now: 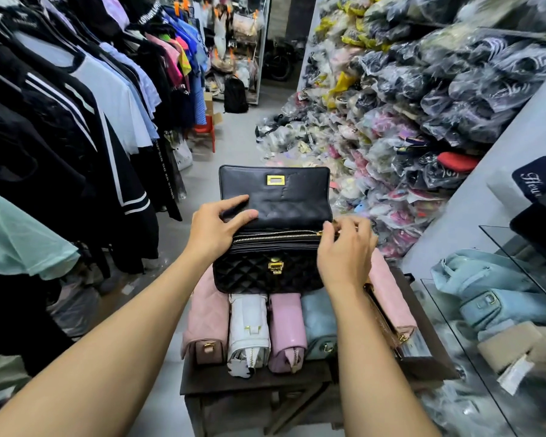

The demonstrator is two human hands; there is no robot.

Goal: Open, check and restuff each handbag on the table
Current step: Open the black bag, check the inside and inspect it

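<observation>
I'm looking down on a small dark wooden worktop point(256, 381) standing on a grey floor point(234, 143) in a crowded shop aisle. Out beyond my left hand point(216, 230) runs a rail of hanging clothes point(85, 99), mostly black and white. Out beyond my right hand point(344, 247) a heap of plastic-wrapped goods point(407, 99) slopes to the floor. Nearer on that side, pale blue bags point(498, 304) sit on glass shelving.

I count six handbags on the worktop. One black handbag point(265, 272), quilted, lies between my hands on top of the others, its flap thrown back. One gold clasp shows on the flap and one on the front.

My left hand grips the flap's left edge, thumb and fingers curled over it. My right hand's fingers are bunched in a pinch at the right end of the bag's gold zip point(275, 235); the pull itself is hidden.

Below my hands, five bags lie side by side: one pink bag point(207, 313), one white bag point(249, 326), one lilac bag point(286, 326), one light blue bag point(317, 316), and a second pink bag point(391, 298) just beneath my right wrist.
</observation>
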